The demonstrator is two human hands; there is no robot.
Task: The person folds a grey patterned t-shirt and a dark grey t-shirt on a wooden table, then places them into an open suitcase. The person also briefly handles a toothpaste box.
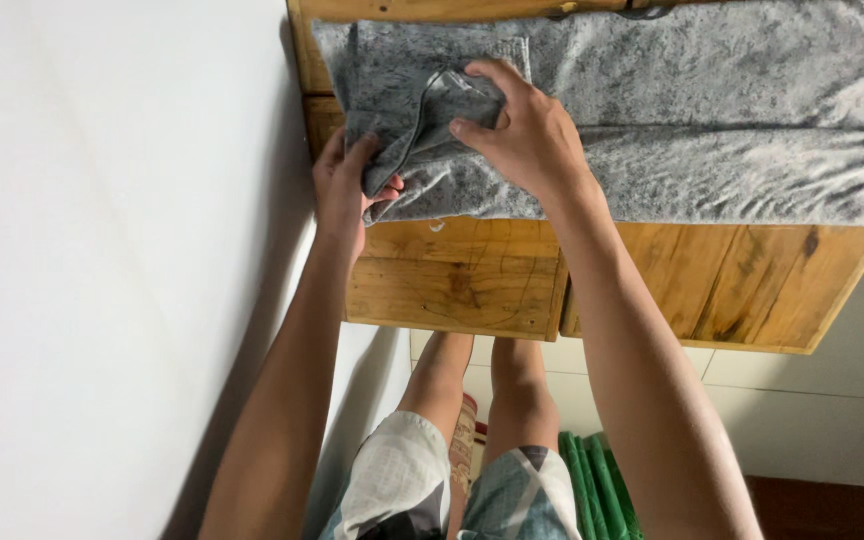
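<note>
Nearest the camera: the person's bare legs, in pale patterned shorts, standing on a light tiled floor. A green striped item lies on the floor just beside the right leg; its kind cannot be told. A white wall fills the left of the view and stands close against the left forearm, leaving little room on that side.

Both forearms reach forward over the edge of a wooden surface built of planks, its front panels visible below the cloth.

Left hand: fingers curled and pinched on the near-left corner of a grey mottled garment, thumb side toward the wall. The grip looks meant to keep the folded layers together at the edge.

Right hand: fingers spread, laid flat on a turned-over fold of the same garment, thumb tucked at the fold's lip, seemingly pressing it down.

The garment lies across the surface top, stretching away to the right, with its near edge hanging slightly over the front.
</note>
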